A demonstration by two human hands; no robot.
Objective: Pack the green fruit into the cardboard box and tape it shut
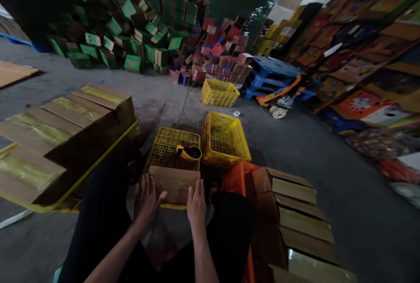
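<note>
Both hands lie flat and open on a small brown cardboard box point(173, 183), left hand point(146, 198) at one end, right hand point(196, 204) at the other, steadying it atop an upturned yellow plastic crate point(173, 148) beside a yellow tape dispenser point(188, 152).

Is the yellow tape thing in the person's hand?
No, the yellow tape dispenser lies on the upturned yellow crate, while both hands rest on the cardboard box.

The person's left hand point(146, 199) and right hand point(196, 204) are bare, forearms unsleeved; black trousers cover both legs, at seven and five o'clock of the hands.
</note>
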